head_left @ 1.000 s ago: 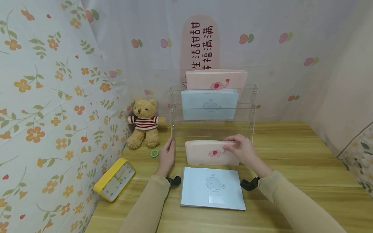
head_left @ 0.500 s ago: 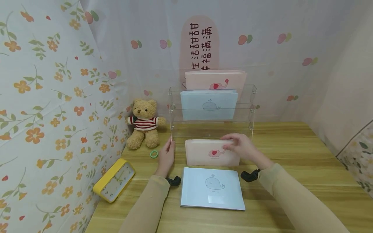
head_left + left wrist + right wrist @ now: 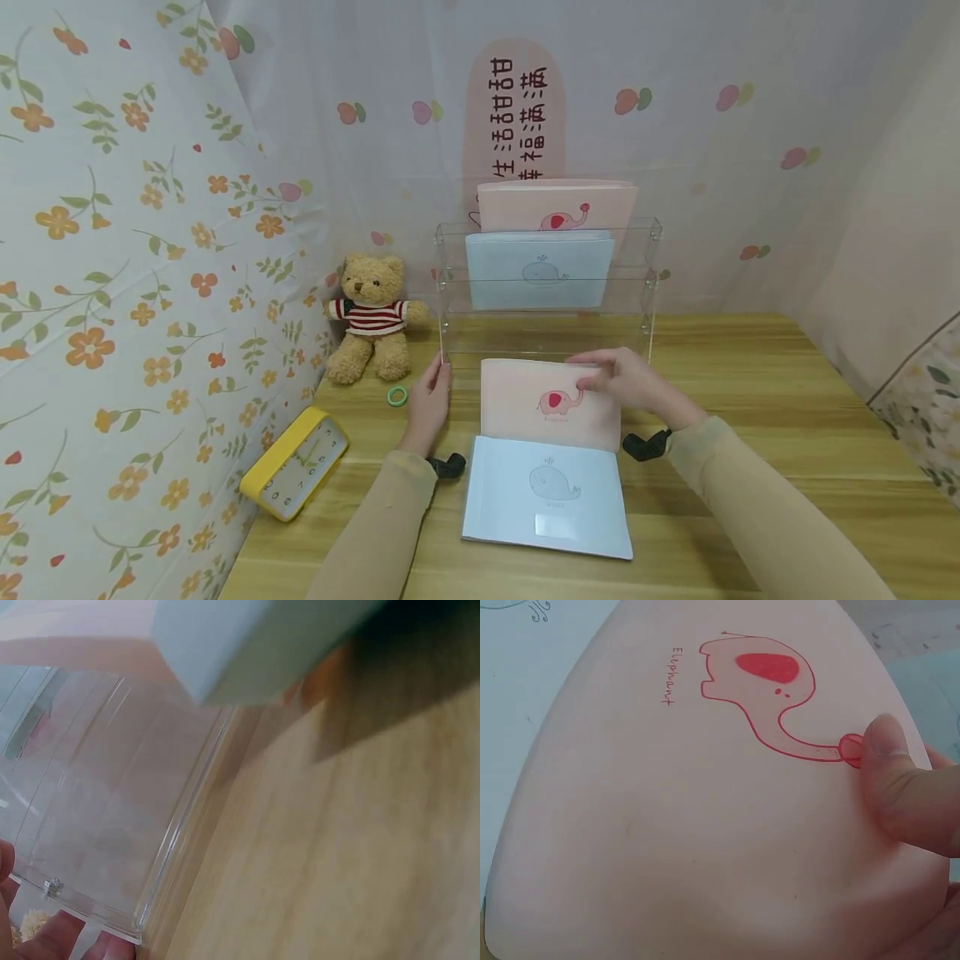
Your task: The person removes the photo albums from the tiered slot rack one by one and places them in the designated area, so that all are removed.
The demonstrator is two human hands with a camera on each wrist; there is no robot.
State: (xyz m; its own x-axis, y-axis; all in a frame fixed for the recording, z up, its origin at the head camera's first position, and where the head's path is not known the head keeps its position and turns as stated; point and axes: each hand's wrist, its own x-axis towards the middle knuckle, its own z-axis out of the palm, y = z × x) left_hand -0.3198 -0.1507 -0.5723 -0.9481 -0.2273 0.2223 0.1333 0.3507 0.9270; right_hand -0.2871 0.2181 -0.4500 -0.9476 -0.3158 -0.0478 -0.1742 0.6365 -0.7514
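Observation:
My right hand [image 3: 630,383] holds a pink elephant booklet [image 3: 513,400] by its upper right edge, thumb on the cover and fingers behind. In the right wrist view its cover [image 3: 652,817] bows outward, the thumb on the end of the elephant's trunk. A pale blue whale booklet [image 3: 506,492] lies flat on the table, its far edge meeting the bottom of the pink one. At left, my left hand [image 3: 427,410] grips the side of a clear acrylic rack [image 3: 543,333]; in the left wrist view its fingers wrap the side panel [image 3: 112,825].
Upper tiers of the rack hold another pink elephant booklet [image 3: 517,204] and a blue whale booklet [image 3: 498,271]. A teddy bear [image 3: 372,321] sits left of the rack. A green ring [image 3: 397,396] and a yellow clock [image 3: 292,462] lie on the wooden table [image 3: 750,417].
The pink booklet's lower edge has come toward me and its cover now shows more fully. The flat blue booklet has slid slightly toward me. My left hand stays on the rack.

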